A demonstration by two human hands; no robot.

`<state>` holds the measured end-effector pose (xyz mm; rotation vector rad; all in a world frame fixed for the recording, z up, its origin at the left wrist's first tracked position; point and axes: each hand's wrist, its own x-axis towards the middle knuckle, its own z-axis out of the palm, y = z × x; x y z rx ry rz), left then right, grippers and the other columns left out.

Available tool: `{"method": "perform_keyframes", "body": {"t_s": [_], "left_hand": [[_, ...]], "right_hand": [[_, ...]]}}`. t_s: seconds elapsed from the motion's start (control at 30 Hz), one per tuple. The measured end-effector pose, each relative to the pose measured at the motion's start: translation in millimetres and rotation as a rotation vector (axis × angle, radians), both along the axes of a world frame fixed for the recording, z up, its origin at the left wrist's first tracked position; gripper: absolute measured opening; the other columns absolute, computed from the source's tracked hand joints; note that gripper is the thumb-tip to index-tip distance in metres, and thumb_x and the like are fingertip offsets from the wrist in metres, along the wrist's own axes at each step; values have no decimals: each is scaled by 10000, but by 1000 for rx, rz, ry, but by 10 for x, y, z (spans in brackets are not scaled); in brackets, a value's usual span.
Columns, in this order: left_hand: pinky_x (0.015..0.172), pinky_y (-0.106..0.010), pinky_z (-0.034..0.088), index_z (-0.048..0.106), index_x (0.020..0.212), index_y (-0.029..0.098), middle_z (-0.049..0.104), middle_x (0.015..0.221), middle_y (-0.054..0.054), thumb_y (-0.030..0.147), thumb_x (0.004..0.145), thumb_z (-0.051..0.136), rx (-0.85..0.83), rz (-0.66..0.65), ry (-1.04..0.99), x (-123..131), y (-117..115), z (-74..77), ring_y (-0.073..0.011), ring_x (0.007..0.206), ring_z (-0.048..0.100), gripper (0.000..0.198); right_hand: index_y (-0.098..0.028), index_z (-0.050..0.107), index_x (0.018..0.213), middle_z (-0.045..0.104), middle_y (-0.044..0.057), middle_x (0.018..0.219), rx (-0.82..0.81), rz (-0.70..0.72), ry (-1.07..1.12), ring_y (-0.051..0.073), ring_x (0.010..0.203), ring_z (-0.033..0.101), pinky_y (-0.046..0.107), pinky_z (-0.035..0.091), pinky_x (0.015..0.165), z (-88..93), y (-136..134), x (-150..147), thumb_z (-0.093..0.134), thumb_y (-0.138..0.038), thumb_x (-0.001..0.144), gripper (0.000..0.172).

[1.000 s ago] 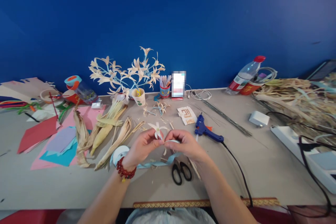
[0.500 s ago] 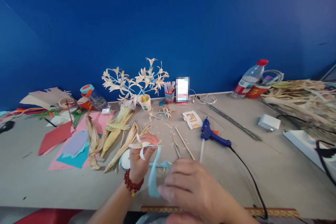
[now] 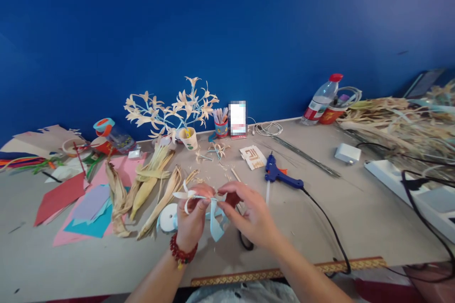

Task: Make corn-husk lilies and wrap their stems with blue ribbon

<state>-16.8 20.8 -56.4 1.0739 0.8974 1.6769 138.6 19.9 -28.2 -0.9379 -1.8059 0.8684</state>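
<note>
My left hand [image 3: 192, 220], with a red bead bracelet at the wrist, is closed round the base of a small cream husk flower [image 3: 186, 196] whose petals point left. My right hand [image 3: 249, 213] pinches a light blue ribbon [image 3: 215, 225] right beside the left fingers, and a loop of it hangs down between the hands. The ribbon roll [image 3: 168, 218] lies on the table just left of my left hand. Black scissors [image 3: 245, 242] lie partly hidden under my right hand.
A blue glue gun [image 3: 282, 178] with a black cord lies right of my hands. Dried corn husks [image 3: 149, 184], coloured paper sheets [image 3: 85, 199], a cup of finished husk flowers [image 3: 188, 136], a water bottle [image 3: 320, 100], a white adapter [image 3: 347, 153] and a power strip [image 3: 408, 189] surround them.
My right hand, low and near the camera half a second ago, has come back up to the left hand and the ribbon. The flower has been turned from upright to pointing left.
</note>
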Motion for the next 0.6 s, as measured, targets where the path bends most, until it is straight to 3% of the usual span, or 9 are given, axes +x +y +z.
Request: {"method": "perform_keyframes", "body": {"t_s": [0.13,0.43,0.6], "left_hand": [[781,-370,498,656,645,213,585,663,-6,352,745,724,5,39,67,-13,-2,-27,-193,745,565,184],[822,-409,483,649,690,213,630,708,-33,310,786,668,23,162,327,-75,-33,-185,-229,786,597,138],[869,-449,462,660,762,245,648,760,-31,220,811,639,137,183,471,-99,-74,-152,-241,813,608,59]], "right_hand": [[-210,623,924,668,30,838,-18,-31,23,140,691,609,257,479,667,-46,-11,-32,595,-229,881,54],[-205,614,810,636,25,705,63,-162,-120,139,600,557,247,419,584,-43,-45,-107,553,-212,860,79],[-194,612,754,593,10,651,-72,-139,-10,130,579,514,241,391,566,-77,-36,-145,536,-221,843,120]]}}
